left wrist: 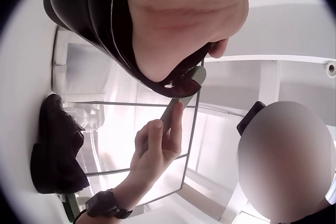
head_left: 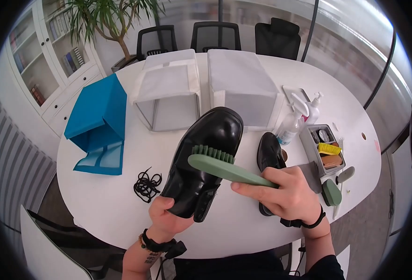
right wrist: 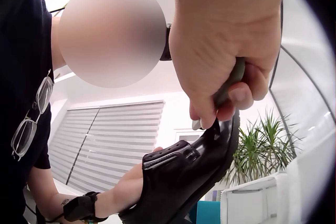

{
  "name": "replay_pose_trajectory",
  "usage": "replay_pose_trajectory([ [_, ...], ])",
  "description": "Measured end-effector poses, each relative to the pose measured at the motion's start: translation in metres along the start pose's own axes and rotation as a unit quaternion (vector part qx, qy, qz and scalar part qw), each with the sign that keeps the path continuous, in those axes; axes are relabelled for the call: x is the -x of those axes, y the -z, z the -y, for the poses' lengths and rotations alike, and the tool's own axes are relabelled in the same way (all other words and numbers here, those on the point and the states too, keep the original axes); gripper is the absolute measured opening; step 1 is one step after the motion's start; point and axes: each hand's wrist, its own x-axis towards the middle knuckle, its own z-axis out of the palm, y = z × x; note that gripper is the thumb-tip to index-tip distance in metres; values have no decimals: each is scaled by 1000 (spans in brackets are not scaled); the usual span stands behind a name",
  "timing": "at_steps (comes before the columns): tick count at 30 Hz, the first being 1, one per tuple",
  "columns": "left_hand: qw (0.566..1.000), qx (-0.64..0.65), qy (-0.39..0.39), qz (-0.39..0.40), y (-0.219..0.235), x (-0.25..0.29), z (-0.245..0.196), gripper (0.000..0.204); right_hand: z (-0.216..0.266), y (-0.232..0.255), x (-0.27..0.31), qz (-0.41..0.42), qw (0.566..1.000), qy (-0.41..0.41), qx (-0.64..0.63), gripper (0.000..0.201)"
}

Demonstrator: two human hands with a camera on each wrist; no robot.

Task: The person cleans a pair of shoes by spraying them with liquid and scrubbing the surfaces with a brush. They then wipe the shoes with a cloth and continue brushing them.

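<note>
A glossy black shoe (head_left: 210, 133) is held up above the table, toe away from the body, its heel end in my left hand (head_left: 168, 218). The left wrist view shows that hand (left wrist: 184, 19) partly inside the shoe opening. My right hand (head_left: 292, 193) grips the handle of a green brush (head_left: 229, 171), whose dark green bristles lie against or just over the shoe's upper; contact is not certain. In the right wrist view the curled fingers wrap the handle (right wrist: 231, 85). A second black shoe (head_left: 270, 151) stands on the table, partly behind my right hand.
Black laces (head_left: 147, 185) lie left of the held shoe. Behind stand a blue box (head_left: 98, 107) and two pale fabric boxes (head_left: 168, 70). On the right are a spray bottle (head_left: 290, 126), a grey tray (head_left: 316, 154) of small items and another green brush (head_left: 331, 192).
</note>
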Motion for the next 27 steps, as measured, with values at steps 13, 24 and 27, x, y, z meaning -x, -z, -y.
replay_pose_trajectory([
  [13,997,-31,4,-68,8,-7,1,82,-2,-3,2,-77,996,-24,33,55],
  [24,999,3,35,-2,19,-9,-1,81,-5,-8,-1,-101,994,-12,42,54],
  [27,999,4,36,-15,17,-10,0,81,-6,-6,-2,-88,995,-25,35,54],
])
